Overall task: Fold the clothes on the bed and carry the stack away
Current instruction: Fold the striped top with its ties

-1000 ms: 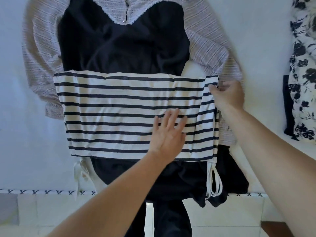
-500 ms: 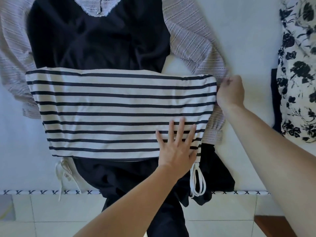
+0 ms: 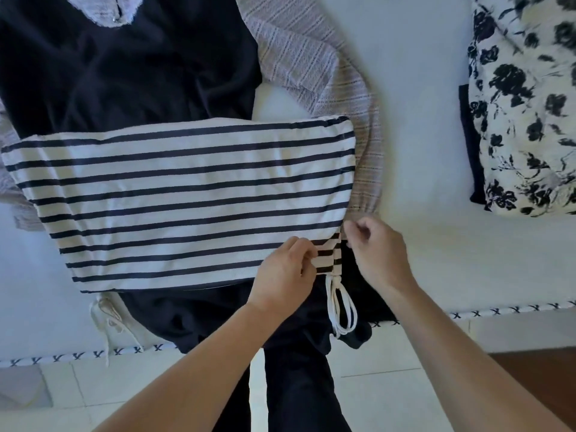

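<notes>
Striped top (image 3: pixel 187 201) laid flat mid-frame on bed (image 3: pixel 405 73), over dark garment (image 3: pixel 124 57) and knit cardigan (image 3: pixel 327 82). Left hand (image 3: pixel 285 272) pinching top's lower right corner; right hand (image 3: pixel 378 251) just beside, fingers curled, hold on cloth not discernible. Risk: dragging dark garment along, or snagging drawstring (image 3: pixel 341 307) hanging at bed edge. Open bed to right, short of floral fabric (image 3: pixel 523 104)
</notes>
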